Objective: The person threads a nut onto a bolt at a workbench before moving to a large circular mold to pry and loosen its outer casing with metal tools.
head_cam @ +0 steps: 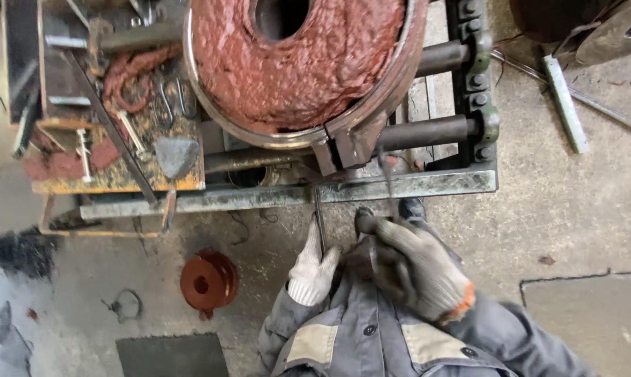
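My left hand (313,269), in a white knit glove, grips a thin dark metal rod (319,222) that rises toward the steel frame bar (427,185). My right hand (411,264), in a dirty grey glove with an orange cuff, is closed around a dark tool handle (363,220) just right of the rod. Both hands sit close to my chest, over my grey work jacket. Above them a large round drum (298,66) coated in rough red material rests in a metal ring on the frame.
A red pulley-like wheel (207,281) lies on the concrete floor at the left. A rusty workbench (113,132) holds scraps and clips. Dark rollers (427,131) stick out to the right. A pale metal bar (565,103) lies on the floor at upper right.
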